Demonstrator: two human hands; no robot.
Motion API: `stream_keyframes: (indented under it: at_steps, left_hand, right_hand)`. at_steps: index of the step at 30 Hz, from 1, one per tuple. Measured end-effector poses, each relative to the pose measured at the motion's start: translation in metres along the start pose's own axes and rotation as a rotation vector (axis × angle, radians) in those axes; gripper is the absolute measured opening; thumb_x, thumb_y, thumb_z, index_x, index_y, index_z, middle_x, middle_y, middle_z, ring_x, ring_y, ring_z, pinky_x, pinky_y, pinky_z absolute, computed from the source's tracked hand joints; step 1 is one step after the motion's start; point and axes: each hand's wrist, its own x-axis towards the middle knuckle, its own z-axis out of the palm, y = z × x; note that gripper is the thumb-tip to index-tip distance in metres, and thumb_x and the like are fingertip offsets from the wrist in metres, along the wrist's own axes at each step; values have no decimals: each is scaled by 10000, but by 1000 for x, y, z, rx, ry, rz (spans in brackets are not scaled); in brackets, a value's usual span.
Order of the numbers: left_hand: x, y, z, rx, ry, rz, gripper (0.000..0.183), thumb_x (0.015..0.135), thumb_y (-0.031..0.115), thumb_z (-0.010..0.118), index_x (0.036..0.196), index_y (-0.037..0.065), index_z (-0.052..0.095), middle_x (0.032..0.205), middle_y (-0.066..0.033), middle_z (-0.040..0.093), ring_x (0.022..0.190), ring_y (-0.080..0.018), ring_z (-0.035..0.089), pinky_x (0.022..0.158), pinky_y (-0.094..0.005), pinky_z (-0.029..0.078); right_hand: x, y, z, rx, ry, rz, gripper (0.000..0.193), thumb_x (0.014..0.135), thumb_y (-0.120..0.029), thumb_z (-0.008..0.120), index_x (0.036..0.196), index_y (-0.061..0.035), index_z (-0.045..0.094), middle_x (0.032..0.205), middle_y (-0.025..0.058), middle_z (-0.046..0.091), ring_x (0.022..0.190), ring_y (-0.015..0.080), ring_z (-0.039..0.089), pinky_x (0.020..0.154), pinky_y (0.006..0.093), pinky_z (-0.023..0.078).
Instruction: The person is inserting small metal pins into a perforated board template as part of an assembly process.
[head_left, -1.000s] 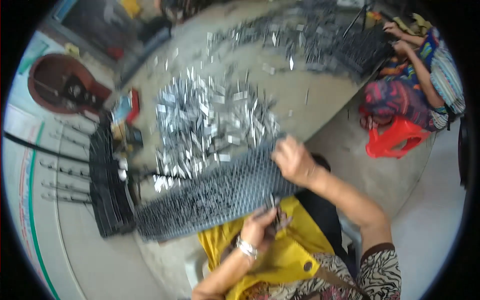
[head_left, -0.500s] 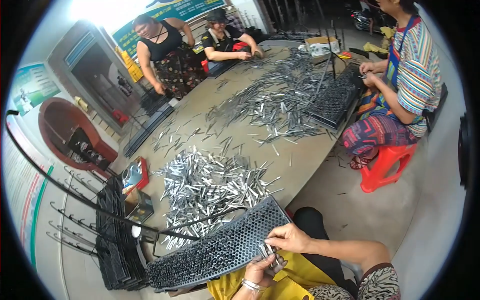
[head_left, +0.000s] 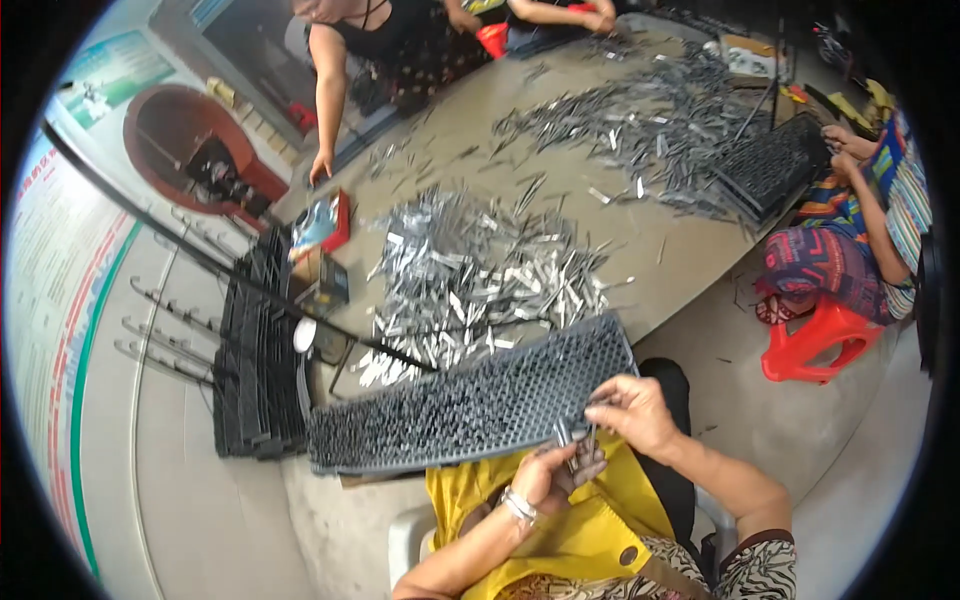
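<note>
A long black perforated tray (head_left: 592, 362) rests tilted between my lap and the table edge. Dark pieces fill its holes on the left and middle, while the holes toward the right end are open. My left hand (head_left: 552, 474) is closed around a few short metal strips (head_left: 563, 436) just below the tray's near edge. Beside it, my right hand (head_left: 640, 415) pinches at a thin strip close to the tray's right part. A large pile of loose silvery strips (head_left: 480, 275) lies on the table beyond the tray.
On the left, black trays (head_left: 262, 360) with hooked rods stand stacked, and a long dark rod crosses above them. A red box (head_left: 338, 222) sits at the table's left edge. Co-workers sit or stand around the table (head_left: 690, 262); one sits on a red stool (head_left: 815, 350).
My view has shifted, so the table and tray appear differently placed. Both my hands stay together by the tray. The standing co-worker's arm now reaches down to the table near the red box.
</note>
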Motion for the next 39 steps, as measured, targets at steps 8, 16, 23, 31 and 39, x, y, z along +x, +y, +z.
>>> stream_keyframes:
  at_steps: [8, 16, 23, 31, 39]
  left_hand:
    - [5, -5, -8, -42, -6, 27, 217, 870, 43, 423, 1068, -13, 491, 944, -118, 553, 889, -251, 565, 849, -403, 477]
    - [4, -10, -11, -36, -48, 29, 219, 872, 71, 449, 1080, 23, 500, 934, -90, 550, 901, -228, 558, 854, -412, 464]
    - [2, -8, -6, -8, -31, 9, 229, 873, 86, 456, 1092, 39, 503, 964, -81, 545, 897, -231, 558, 813, -421, 469]
    - [0, -7, -3, -19, -21, -1, 249, 877, 87, 442, 1115, 20, 479, 962, -99, 534, 880, -239, 558, 791, -417, 476]
    - [2, -6, -9, -29, -24, -8, 250, 870, 74, 443, 1110, 20, 485, 970, -95, 554, 866, -238, 574, 780, -395, 484]
  right_hand:
    - [3, 6, -1, -35, 0, -21, 76, 749, -9, 634, 784, 16, 571, 645, 18, 586, 517, 27, 498, 448, 164, 400]
    - [-1, 6, -1, -31, 0, -6, 67, 755, -8, 624, 774, 22, 567, 632, 24, 579, 510, 35, 502, 442, 169, 402]
    - [0, 7, -2, -46, -18, -41, 66, 753, -8, 627, 768, 21, 569, 625, 19, 574, 505, 32, 497, 440, 167, 401]
    - [0, 3, -2, -82, -14, -21, 59, 755, 4, 614, 780, 25, 564, 621, 30, 574, 495, 47, 505, 445, 171, 413]
    - [2, 7, -2, 4, 12, -27, 52, 758, 21, 602, 786, 29, 559, 648, 62, 584, 504, 70, 515, 447, 183, 418]
